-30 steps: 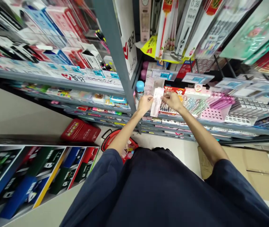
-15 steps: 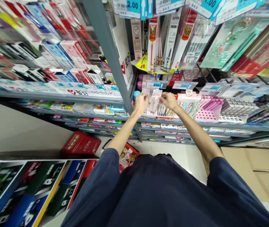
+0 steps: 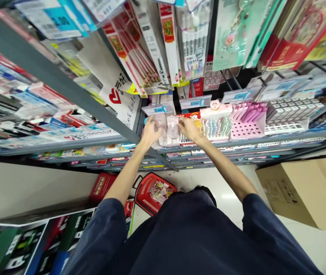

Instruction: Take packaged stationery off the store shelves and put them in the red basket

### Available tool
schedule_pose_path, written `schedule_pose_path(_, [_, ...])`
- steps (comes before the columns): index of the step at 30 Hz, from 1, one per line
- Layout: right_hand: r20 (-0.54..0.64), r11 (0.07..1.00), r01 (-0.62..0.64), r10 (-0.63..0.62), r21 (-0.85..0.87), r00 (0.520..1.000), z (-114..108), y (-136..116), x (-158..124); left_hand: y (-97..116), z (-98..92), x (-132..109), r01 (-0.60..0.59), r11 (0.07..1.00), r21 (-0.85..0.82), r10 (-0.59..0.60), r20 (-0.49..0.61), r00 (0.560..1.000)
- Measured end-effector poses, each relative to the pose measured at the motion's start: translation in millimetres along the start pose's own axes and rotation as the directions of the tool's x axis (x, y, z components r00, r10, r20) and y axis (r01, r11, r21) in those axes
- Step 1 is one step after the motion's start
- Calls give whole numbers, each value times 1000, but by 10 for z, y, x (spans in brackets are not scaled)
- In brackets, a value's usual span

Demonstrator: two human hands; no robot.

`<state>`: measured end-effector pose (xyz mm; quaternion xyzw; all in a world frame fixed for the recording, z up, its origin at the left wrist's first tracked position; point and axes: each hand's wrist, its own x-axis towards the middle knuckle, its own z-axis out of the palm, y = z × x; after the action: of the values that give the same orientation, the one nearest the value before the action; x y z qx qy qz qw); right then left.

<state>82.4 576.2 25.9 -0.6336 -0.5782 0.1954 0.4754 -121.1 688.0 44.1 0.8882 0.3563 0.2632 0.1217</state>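
Note:
Both my hands reach to a stationery shelf ahead. My left hand (image 3: 150, 131) has its fingers curled round a clear plastic packet (image 3: 160, 121). My right hand (image 3: 189, 128) pinches the right edge of a pale pink clear packet (image 3: 172, 127) held upright between the hands. The packets stand against the shelf's front, just left of a red display box of pens (image 3: 190, 116). What is inside the packets is too blurred to tell.
A pink pen rack (image 3: 247, 124) and a grey rack (image 3: 289, 114) stand to the right. Hanging pen packs (image 3: 163, 42) are above. A red shopping basket (image 3: 153, 193) with small packets sits on the floor below. A cardboard box (image 3: 300, 191) is at right.
The view has tilted upward and swung, so the shelf looks closer and higher. Both hands have moved up and in towards the shelf front with the packets.

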Motion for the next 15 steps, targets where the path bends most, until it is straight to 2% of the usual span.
schedule_pose_path(3, [-19,999,22,-22,-26,1000,6,71,-24,14,18,13,13,1000,9,-14,63,998])
schedule_pose_path(9, [-9,991,10,-9,135,1000,-27,164,12,-12,82,-94,24,999,31,-24,9,1000])
schedule_pose_path(15, [-15,990,25,-23,140,1000,-37,209,56,-23,207,109,131,983,129,-135,22,991])
